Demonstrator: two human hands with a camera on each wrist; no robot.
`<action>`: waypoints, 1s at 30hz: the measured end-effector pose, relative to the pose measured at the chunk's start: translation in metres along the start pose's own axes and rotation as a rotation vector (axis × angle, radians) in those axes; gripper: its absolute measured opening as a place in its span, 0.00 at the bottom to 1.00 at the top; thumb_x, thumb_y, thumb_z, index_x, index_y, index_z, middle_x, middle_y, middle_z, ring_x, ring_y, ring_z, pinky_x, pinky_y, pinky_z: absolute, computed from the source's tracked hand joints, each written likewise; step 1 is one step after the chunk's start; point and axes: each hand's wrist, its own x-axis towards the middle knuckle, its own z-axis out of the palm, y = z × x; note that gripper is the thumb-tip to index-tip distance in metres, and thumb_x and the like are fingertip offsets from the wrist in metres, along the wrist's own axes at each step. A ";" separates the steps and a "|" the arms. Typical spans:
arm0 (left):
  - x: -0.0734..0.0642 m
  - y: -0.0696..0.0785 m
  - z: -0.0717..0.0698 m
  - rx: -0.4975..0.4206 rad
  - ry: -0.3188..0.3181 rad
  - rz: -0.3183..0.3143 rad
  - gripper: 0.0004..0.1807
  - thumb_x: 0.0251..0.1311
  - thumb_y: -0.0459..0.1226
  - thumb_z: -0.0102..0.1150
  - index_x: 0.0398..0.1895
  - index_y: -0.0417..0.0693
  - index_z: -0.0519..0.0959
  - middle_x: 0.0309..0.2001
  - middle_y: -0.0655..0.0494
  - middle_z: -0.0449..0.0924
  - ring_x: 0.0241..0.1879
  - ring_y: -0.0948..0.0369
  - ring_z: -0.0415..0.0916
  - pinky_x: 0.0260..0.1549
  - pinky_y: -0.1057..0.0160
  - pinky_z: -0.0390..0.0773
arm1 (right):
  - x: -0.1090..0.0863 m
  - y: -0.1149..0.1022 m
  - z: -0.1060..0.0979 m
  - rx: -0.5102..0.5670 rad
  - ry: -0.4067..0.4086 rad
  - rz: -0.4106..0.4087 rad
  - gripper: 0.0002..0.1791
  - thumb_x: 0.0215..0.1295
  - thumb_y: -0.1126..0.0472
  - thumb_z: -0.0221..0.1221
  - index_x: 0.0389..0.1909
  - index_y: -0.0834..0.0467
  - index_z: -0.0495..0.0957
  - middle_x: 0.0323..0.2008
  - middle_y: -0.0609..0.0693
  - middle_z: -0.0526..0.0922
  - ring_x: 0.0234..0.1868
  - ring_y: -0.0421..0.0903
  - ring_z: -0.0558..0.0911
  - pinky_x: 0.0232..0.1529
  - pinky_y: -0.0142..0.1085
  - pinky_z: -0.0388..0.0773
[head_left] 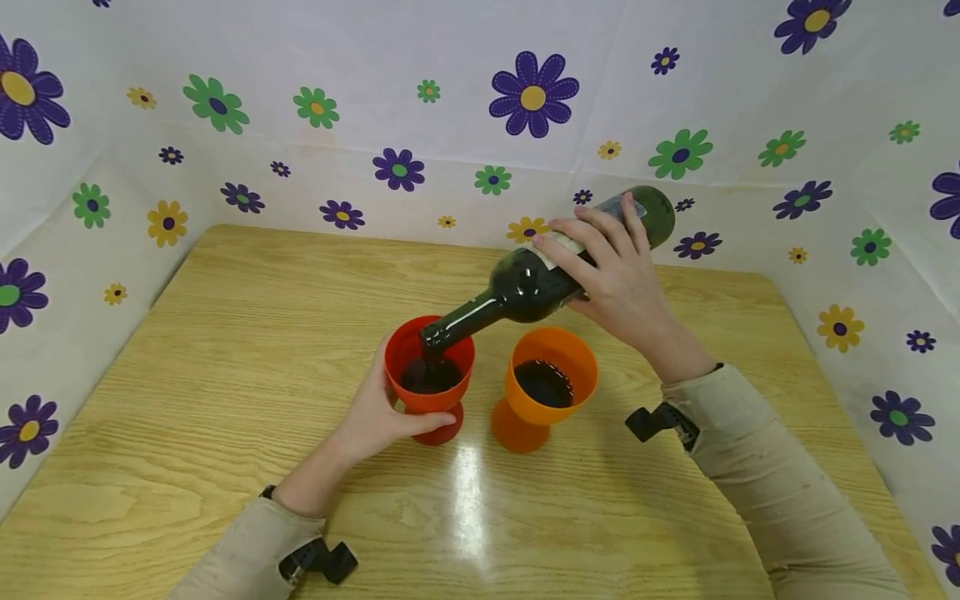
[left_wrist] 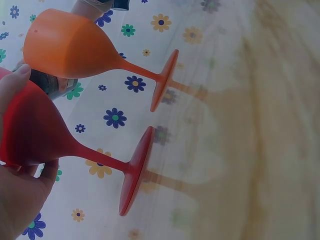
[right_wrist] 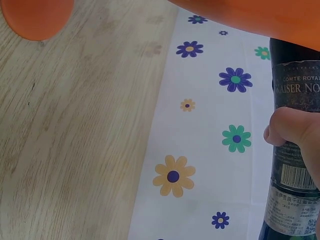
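In the head view my left hand (head_left: 372, 417) grips the bowl of a red goblet (head_left: 429, 402), thumb across its near side. The goblet stands upright on the table with dark liquid inside. My right hand (head_left: 618, 275) holds a dark green wine bottle (head_left: 525, 283) round its labelled body, tilted down to the left. Its mouth is inside the red goblet's rim, and a dark stream runs from it. Just right of the red goblet stands an orange goblet (head_left: 521, 404), also holding dark liquid. The right wrist view shows the bottle's label (right_wrist: 297, 90) close to my thumb.
The goblets stand on a light wooden table (head_left: 247, 333). A white flower-printed cloth (head_left: 450, 117) rises behind it and along both sides. A small black device is strapped at each wrist, the right one (head_left: 663, 423) beside the orange goblet.
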 end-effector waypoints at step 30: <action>0.000 -0.001 0.000 0.003 0.004 -0.012 0.51 0.35 0.25 0.72 0.64 0.51 0.54 0.58 0.53 0.66 0.57 0.57 0.65 0.58 0.54 0.62 | 0.000 -0.001 0.000 -0.007 0.018 -0.010 0.50 0.28 0.55 0.77 0.59 0.47 0.66 0.56 0.55 0.71 0.60 0.58 0.64 0.63 0.60 0.40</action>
